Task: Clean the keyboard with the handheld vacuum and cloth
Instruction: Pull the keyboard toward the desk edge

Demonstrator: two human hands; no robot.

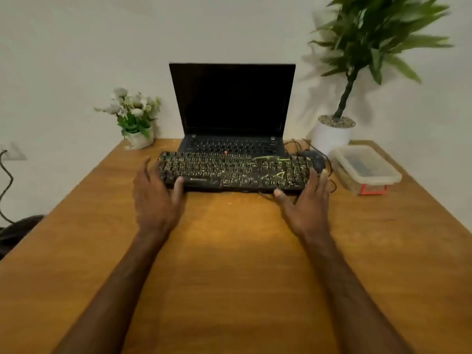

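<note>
A black keyboard (229,172) with green markings and specks of debris lies across the far middle of the wooden desk (229,264), partly on top of an open laptop's base. My left hand (155,198) is at its left end, fingers straight, thumb touching the front edge. At the keyboard's right end is my right hand (306,203), fingers spread and straight, thumb at the front edge. Neither hand grips anything. No handheld vacuum or cloth is in view.
A black laptop (232,106) stands open behind the keyboard. A black mouse (315,159) with its cable lies at the right. A lidded plastic container (365,167) sits further right. A white flower pot (139,139) and a tall potted plant (332,136) flank the laptop.
</note>
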